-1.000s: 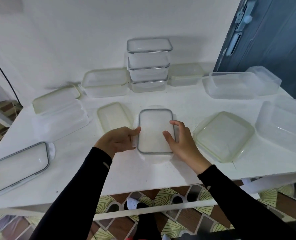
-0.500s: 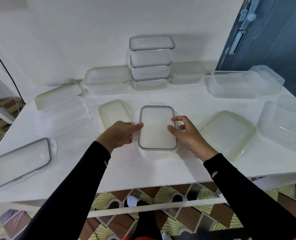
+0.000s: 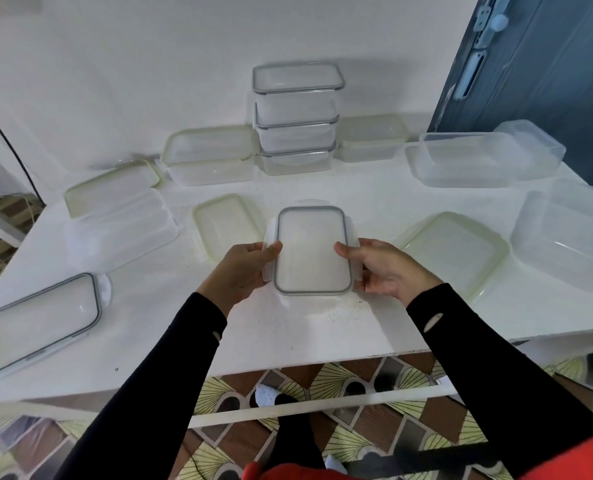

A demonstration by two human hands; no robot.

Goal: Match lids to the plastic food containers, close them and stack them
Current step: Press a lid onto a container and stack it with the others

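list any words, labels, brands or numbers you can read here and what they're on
No readable text anywhere in this view.
grey-rimmed container, held by the left hand and right hand: clear lid, no print visible.
stack of closed containers, green-rimmed lid, blue door: no labels or numbers; any embossed marks are too faint to tell.

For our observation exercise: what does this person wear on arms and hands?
The left sleeve and right sleeve are long, close-fitting and black, each with a small pale slit near the cuff. The left hand and right hand are ungloved.
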